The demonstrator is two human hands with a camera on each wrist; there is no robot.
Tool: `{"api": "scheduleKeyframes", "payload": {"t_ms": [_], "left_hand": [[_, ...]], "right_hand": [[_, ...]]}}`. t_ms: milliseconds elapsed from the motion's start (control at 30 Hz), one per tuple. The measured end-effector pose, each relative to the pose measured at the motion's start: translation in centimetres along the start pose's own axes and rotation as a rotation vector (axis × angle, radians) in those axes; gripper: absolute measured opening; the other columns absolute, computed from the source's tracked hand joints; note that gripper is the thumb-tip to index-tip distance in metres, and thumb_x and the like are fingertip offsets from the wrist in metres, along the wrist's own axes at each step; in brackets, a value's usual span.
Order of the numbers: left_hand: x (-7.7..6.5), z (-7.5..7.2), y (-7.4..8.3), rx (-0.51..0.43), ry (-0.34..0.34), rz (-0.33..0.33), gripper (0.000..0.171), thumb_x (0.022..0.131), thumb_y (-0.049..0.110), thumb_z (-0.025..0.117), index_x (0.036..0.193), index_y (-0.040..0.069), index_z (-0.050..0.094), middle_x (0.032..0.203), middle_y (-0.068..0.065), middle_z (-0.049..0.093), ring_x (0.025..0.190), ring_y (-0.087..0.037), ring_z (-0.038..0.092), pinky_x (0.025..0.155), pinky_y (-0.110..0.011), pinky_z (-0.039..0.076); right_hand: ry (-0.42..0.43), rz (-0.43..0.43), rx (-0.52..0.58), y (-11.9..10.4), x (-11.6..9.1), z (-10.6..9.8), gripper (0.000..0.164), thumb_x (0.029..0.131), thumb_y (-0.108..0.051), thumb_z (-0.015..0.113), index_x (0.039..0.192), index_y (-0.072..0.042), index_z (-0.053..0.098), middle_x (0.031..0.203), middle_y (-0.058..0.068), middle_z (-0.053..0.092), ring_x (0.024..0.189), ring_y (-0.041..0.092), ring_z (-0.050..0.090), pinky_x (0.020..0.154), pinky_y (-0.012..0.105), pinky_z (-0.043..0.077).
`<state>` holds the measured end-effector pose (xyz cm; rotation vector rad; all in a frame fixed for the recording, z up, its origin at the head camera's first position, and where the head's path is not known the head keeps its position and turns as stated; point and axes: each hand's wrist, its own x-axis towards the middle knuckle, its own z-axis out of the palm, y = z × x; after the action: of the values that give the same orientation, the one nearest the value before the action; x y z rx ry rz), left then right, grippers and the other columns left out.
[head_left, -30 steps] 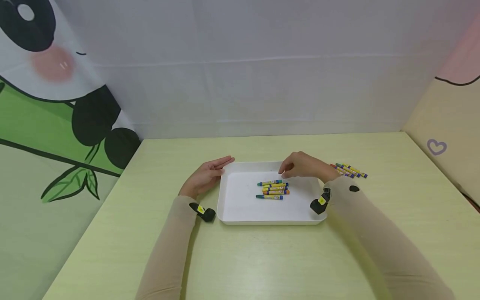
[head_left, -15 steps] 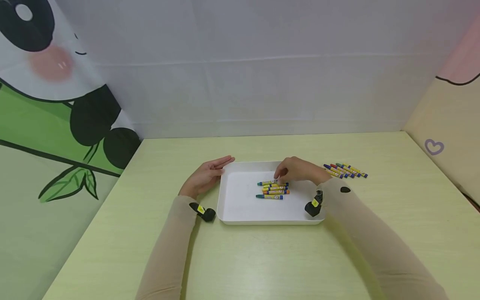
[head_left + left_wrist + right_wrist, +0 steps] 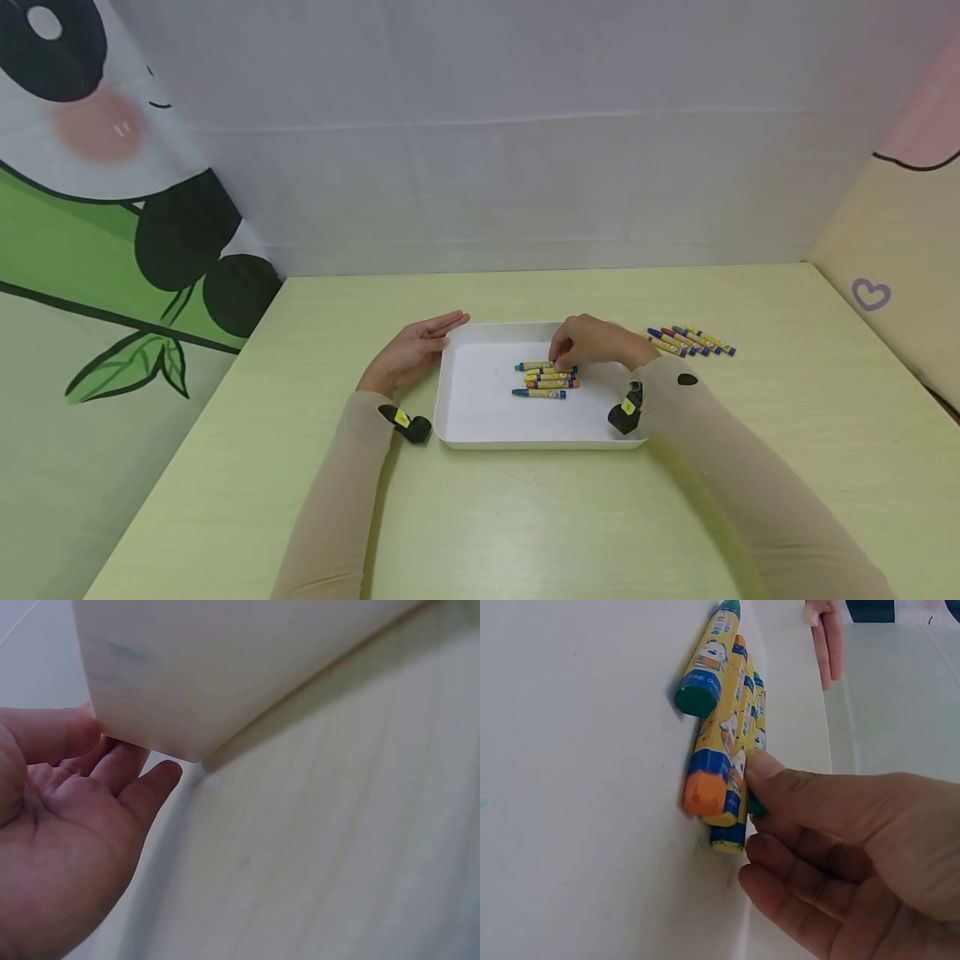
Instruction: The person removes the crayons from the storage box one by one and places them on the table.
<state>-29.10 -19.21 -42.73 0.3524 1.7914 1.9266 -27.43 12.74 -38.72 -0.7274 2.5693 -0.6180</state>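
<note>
A white tray (image 3: pixel 480 417) lies on the table, with a short column of paper-wrapped crayons in it. My left hand (image 3: pixel 408 354) holds the tray's far left corner, thumb (image 3: pixel 79 733) at the rim and fingers round the far side. With thumb and fingers, my right hand (image 3: pixel 592 340) pinches the blunt end of the farthest green crayon (image 3: pixel 531 366). Beside that one lie two yellow crayons, partly covered by my fingers, and an orange crayon (image 3: pixel 707 791). Nearest me is a dark green crayon (image 3: pixel 699 694), slightly apart and shifted left.
Several more crayons (image 3: pixel 697 342) lie slanted side by side on the table (image 3: pixel 540 525), right of the tray and behind my right forearm. A pale cloth wall (image 3: pixel 525 192) closes off the back, and printed panels stand at both sides.
My right hand has moved left and down onto the end of the farthest green crayon. A blue-tipped crayon on the table has come out from behind my wrist. The left hand stays put.
</note>
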Motion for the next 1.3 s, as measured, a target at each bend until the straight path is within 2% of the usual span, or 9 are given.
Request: {"api": "scheduleKeyframes", "payload": {"t_ms": [267,767,1033,1300], "left_hand": [[0.2,0.1,-0.2,0.004,0.01,-0.002,0.053,0.099,-0.007,0.037,0.15,0.008,0.032,0.157,-0.005,0.03,0.146,-0.021,0.025,0.117,-0.041,0.023],[0.5,0.0,-0.3,0.006,0.013,-0.008,0.053,0.1,-0.007,0.037,0.15,0.007,0.032,0.157,-0.006,0.031,0.146,-0.02,0.026,0.117,-0.04,0.024],[0.1,0.1,-0.2,0.002,0.008,-0.012,0.053,0.099,-0.007,0.037,0.151,0.006,0.031,0.158,-0.006,0.029,0.146,-0.021,0.024,0.117,-0.041,0.022],[-0.2,0.0,-0.2,0.017,-0.003,-0.017,0.053,0.099,-0.007,0.037,0.151,0.006,0.031,0.158,-0.006,0.029,0.146,-0.021,0.025,0.116,-0.037,0.027]], "right_hand": [[0.027,0.006,0.006,0.5,0.1,0.2,0.007,0.086,-0.019,0.072,0.092,-0.015,0.075,0.09,-0.001,0.067,0.078,0.013,0.054,0.07,0.026,0.046],[0.101,0.004,0.012,0.4,-0.5,0.0,0.011,0.086,-0.018,0.073,0.095,-0.012,0.077,0.092,0.001,0.072,0.079,0.012,0.059,0.07,0.024,0.05],[0.131,-0.02,0.027,0.0,-1.4,-0.1,0.013,0.086,-0.012,0.072,0.098,-0.007,0.076,0.095,0.005,0.073,0.08,0.013,0.061,0.072,0.025,0.053],[0.144,-0.022,0.027,-0.1,-2.3,-0.1,0.013,0.087,-0.011,0.07,0.098,-0.006,0.076,0.096,0.006,0.073,0.084,0.013,0.064,0.075,0.028,0.055]]}}
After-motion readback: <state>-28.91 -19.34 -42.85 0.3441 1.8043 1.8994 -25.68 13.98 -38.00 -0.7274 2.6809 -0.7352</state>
